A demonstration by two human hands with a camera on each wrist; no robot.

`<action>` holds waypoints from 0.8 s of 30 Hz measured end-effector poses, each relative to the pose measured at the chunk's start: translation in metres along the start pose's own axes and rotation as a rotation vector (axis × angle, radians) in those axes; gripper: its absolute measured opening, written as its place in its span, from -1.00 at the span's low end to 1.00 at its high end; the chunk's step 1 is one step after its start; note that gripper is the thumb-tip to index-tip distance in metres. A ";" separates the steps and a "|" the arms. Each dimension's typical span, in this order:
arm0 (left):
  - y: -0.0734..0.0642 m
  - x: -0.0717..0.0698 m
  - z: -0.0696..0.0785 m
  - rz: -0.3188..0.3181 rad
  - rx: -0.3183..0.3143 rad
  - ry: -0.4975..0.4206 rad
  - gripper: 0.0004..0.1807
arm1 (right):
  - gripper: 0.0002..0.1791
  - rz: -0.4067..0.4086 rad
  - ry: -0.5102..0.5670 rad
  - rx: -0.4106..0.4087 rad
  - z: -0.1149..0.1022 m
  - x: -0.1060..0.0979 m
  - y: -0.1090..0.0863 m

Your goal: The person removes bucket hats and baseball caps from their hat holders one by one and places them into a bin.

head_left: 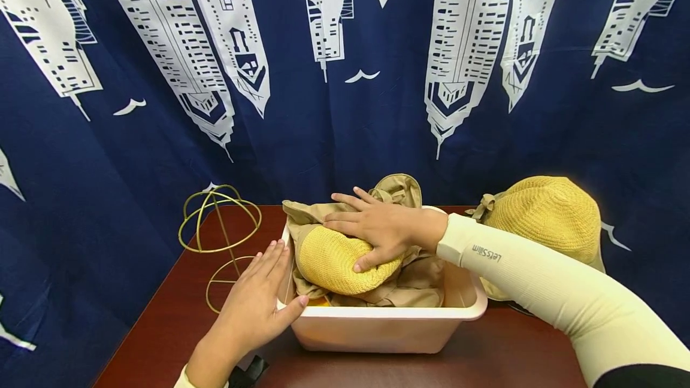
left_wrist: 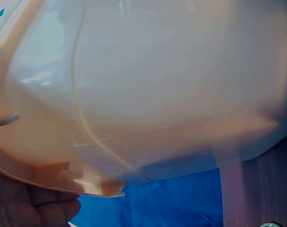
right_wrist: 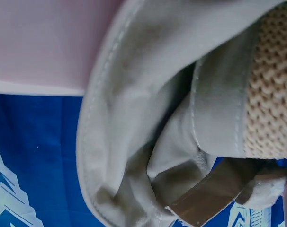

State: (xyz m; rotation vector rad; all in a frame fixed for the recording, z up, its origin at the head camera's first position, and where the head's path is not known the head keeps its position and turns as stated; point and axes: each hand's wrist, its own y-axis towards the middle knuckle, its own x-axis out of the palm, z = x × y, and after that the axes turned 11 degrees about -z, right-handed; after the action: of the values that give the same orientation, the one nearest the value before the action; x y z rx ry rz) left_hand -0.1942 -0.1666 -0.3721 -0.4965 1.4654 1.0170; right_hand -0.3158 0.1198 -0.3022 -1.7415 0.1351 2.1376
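A yellow knitted hat [head_left: 334, 268] with a tan cloth brim lies in a pale pink plastic bin [head_left: 388, 313], over more tan cloth. My right hand [head_left: 377, 226] rests on the hat's crown with its fingers spread. In the right wrist view the stitched brim [right_wrist: 115, 85] and coarse knit [right_wrist: 273, 94] fill much of the frame. My left hand [head_left: 256, 301] is at the bin's near left corner, fingers straight and thumb across the front rim. The left wrist view has the bin's smooth outer wall [left_wrist: 157, 71], with fingertips [left_wrist: 63, 210] at its rim.
Another yellow knitted hat [head_left: 544, 214] stands right of the bin, behind my right forearm. To the left is a gold wire stand [head_left: 218, 250]. All rest on a reddish-brown table [head_left: 167, 298] before a dark blue curtain [head_left: 334, 124] printed with white buildings.
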 end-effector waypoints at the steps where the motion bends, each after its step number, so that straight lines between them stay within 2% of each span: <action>1: -0.001 0.001 0.001 -0.003 0.002 -0.003 -0.08 | 0.05 0.014 0.013 -0.018 0.001 0.002 0.001; 6: -0.003 0.003 0.002 0.003 0.009 0.008 -0.09 | 0.13 0.057 0.042 -0.069 0.004 0.008 0.008; 10: 0.000 0.000 0.000 0.005 0.013 0.025 -0.09 | 0.13 0.038 0.034 -0.061 0.006 0.004 0.013; 17: -0.001 -0.003 -0.002 0.006 0.007 0.025 -0.09 | 0.06 -0.078 0.075 0.009 -0.004 0.000 0.014; 24: 0.000 0.001 -0.003 0.022 0.010 0.019 -0.10 | 0.02 -0.169 0.117 0.142 -0.017 0.007 -0.008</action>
State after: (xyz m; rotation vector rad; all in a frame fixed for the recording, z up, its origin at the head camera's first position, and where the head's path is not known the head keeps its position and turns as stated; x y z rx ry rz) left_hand -0.1958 -0.1693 -0.3733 -0.4850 1.4952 1.0241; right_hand -0.2986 0.1236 -0.3116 -1.7301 0.1607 1.8623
